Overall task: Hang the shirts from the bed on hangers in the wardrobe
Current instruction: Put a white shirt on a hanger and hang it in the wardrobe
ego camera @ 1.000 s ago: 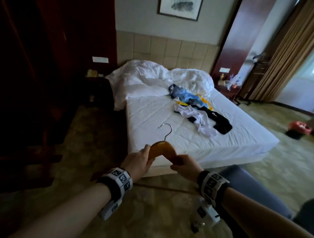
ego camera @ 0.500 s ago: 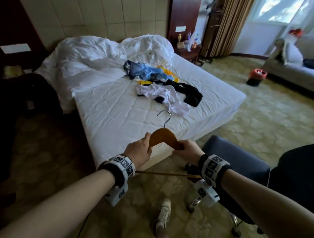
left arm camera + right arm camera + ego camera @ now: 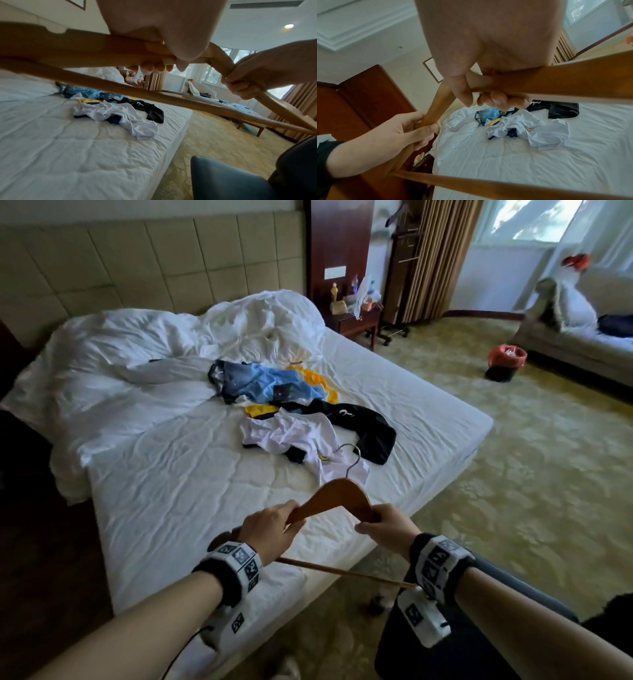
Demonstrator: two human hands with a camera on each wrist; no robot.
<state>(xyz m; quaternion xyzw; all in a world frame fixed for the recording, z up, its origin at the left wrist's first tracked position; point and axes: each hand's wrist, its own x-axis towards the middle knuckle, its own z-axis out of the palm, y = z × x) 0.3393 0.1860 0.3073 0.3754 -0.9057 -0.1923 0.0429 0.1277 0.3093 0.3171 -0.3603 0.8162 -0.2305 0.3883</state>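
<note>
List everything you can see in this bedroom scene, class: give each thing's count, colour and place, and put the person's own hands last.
wooden coat hanger: one, orange-brown, metal hook, held above the bed's foot.
white-sheeted bed: one, centre.
crumpled white shirt: one, nearest garment on the bed.
black garment: one, right of it.
blue garment: one, behind, over yellow fabric.
red-lined bin: one, on the carpet.
left hand: grips the hanger's left arm.
right hand: grips its right arm.
</note>
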